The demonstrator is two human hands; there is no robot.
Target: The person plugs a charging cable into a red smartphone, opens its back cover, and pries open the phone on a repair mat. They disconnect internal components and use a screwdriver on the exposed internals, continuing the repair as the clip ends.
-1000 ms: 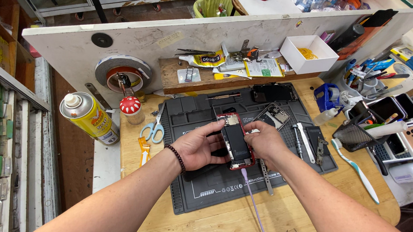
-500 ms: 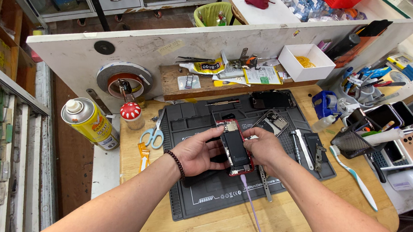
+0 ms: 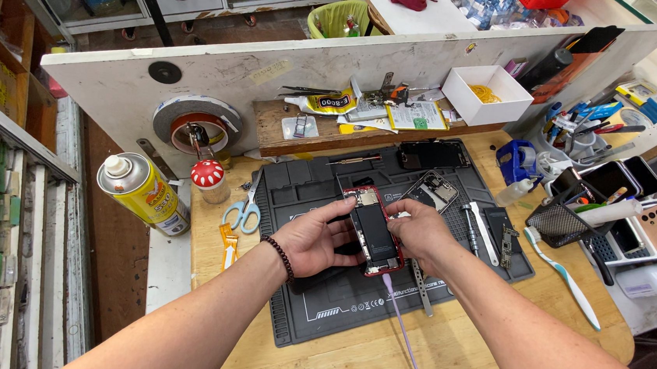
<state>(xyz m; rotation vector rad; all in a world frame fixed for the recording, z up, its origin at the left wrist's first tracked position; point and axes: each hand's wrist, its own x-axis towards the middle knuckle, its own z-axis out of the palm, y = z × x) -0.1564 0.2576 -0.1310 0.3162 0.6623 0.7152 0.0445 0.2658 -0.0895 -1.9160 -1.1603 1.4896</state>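
Held an opened red phone (image 3: 372, 231) over the black mat (image 3: 335, 302), left hand (image 3: 312, 242) cupping its edge, right hand (image 3: 418, 231) fingers clamped on its upper side. Seemingly mid inner-parts work; called next for steady, fine fingertip pressure. Cable (image 3: 403, 331) trailing toward 6 o'clock, scissors (image 3: 244, 213) at 9, loose tools (image 3: 481, 232) at 3 crowding the bench (image 3: 489, 330).

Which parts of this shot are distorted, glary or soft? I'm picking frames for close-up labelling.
Head view: even, bright light with soft shadows only; wide-lens bending curves the white board and the shelf edge at left; the phone between the left hand and right hand is sharp; mild glare on the spray can; no motion blur.
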